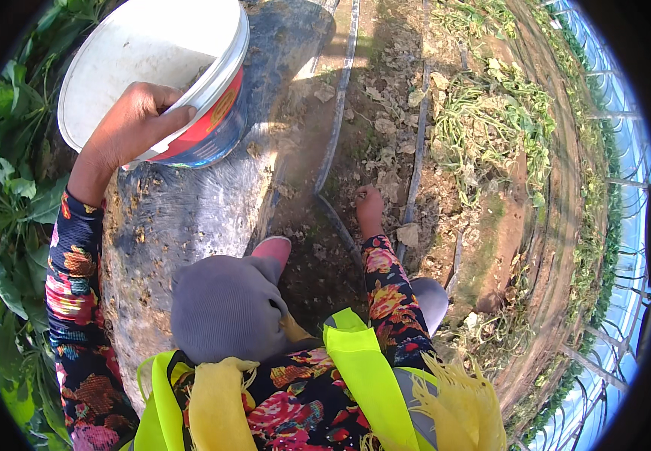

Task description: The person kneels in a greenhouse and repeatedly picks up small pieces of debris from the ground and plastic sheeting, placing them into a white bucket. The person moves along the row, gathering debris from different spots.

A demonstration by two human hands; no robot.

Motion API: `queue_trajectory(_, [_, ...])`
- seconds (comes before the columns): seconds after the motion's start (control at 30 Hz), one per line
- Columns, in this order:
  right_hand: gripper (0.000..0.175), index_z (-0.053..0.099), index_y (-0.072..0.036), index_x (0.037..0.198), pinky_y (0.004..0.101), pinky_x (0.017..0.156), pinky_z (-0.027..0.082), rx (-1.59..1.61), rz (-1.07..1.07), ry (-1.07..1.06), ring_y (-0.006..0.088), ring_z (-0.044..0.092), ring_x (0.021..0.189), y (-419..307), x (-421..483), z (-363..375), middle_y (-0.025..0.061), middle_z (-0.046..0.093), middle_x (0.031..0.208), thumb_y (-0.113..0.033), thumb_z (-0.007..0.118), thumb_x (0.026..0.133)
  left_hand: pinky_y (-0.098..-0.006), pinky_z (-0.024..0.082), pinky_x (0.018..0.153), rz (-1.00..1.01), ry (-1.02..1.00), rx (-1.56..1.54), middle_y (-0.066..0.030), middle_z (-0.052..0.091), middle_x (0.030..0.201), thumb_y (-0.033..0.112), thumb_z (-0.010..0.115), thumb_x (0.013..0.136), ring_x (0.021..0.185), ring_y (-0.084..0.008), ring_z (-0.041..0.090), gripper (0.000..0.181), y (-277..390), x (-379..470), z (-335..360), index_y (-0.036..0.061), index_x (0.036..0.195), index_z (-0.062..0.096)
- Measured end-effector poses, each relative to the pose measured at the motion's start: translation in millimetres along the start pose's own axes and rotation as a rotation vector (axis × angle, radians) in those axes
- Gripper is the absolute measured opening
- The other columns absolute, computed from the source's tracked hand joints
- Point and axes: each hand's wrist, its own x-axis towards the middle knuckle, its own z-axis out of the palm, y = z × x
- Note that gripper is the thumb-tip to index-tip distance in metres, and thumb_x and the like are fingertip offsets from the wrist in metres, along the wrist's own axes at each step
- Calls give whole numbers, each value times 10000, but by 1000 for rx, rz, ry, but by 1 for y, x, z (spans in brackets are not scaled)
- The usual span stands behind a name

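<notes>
My left hand (pixel 136 121) grips the rim of a white plastic bucket (pixel 204 138), its thumb over the outer edge and its fingers inside. The bucket is tilted, showing its pale inner wall, and the outside bears a red and blue printed label. Its bottom inside is mostly hidden. My right hand (pixel 370 207) is low over the soil between two drip irrigation lines, fingers curled. Whether anything is in those fingers is too small to tell. Dry leaves (pixel 386 125) lie scattered just beyond it.
Grey plastic mulch film (pixel 190 208) covers the bed under the bucket. One drip line (pixel 336 118) bends near my pink-toed shoe (pixel 274 249); another drip line (pixel 420 141) runs right of my hand. Wilted vines (pixel 486 121) are heaped rightward. Leafy plants (pixel 7 225) border the left.
</notes>
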Motion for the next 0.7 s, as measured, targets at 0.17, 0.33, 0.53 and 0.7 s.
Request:
queue_trajectory(0.17, [178, 637, -47, 927, 422, 787, 501, 237, -250, 113, 357, 620, 901, -72, 9, -31, 158, 633, 948, 19, 649, 762, -281, 420, 552, 98, 33, -10, -43, 562, 627, 200, 634, 920, 586, -94, 489, 269, 5, 0, 6, -58, 886, 697])
queue_trajectory(0.33, [261, 606, -62, 975, 398, 784, 510, 353, -488, -183, 324, 612, 908, -143, -32, 15, 141, 584, 986, 61, 640, 747, -302, 443, 557, 149, 20, 58, -63, 569, 634, 177, 633, 915, 576, -105, 494, 257, 4, 5, 10, -60, 993, 696])
queue_trajectory(0.53, [276, 586, -101, 1076, 432, 807, 514, -153, -653, -216, 319, 581, 1023, -146, -39, 82, 119, 568, 1040, -45, 586, 806, -296, 413, 527, 218, 43, 100, -34, 539, 618, 158, 635, 917, 572, -85, 461, 227, -3, 2, 2, -61, 943, 690])
queue_trajectory(0.7, [189, 600, -111, 994, 416, 777, 515, -370, -738, -63, 302, 572, 1009, -132, -32, 99, 89, 566, 1005, -93, 580, 807, -292, 441, 553, 96, 48, -35, -51, 575, 630, 159, 636, 883, 576, -95, 506, 203, -6, -3, -3, -35, 893, 696])
